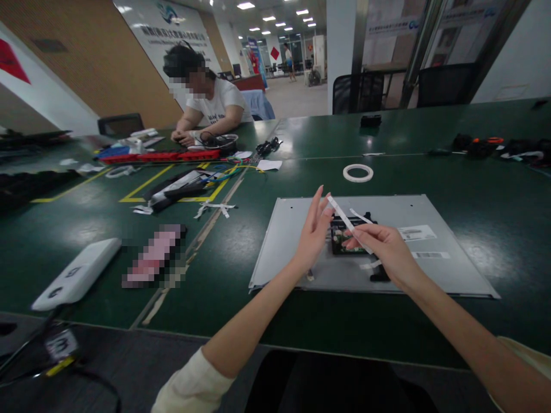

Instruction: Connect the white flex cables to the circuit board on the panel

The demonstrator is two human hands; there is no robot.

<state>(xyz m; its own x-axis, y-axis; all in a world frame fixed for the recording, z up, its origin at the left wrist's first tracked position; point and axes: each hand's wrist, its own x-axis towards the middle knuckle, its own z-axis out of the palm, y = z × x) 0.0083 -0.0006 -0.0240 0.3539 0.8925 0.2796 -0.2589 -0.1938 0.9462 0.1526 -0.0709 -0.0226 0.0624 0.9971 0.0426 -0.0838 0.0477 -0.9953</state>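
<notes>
My right hand (pixel 381 246) pinches a narrow white strip of tape (pixel 342 215) between thumb and fingers, over a flat grey metal panel (pixel 297 235). The strip slants up to the left, its far end at the fingertips of my left hand (pixel 315 229). That hand is raised with fingers stretched and thumb apart; whether the strip sticks to a fingertip I cannot tell. Partly hidden behind my hands, a black-framed circuit board (pixel 340 244) lies on the panel. Another thin white strip (pixel 360 215) stands up by the board, and a white label (pixel 416 232) is on the panel's right.
Beyond the panel lies a roll of white tape (pixel 358 173). To the left are a blurred pink phone-like object (pixel 155 255), a white power bank (pixel 77 274), tape scraps (pixel 215 207) and cables (pixel 269 147). A co-worker (pixel 215 103) sits across the green table (pixel 232 258).
</notes>
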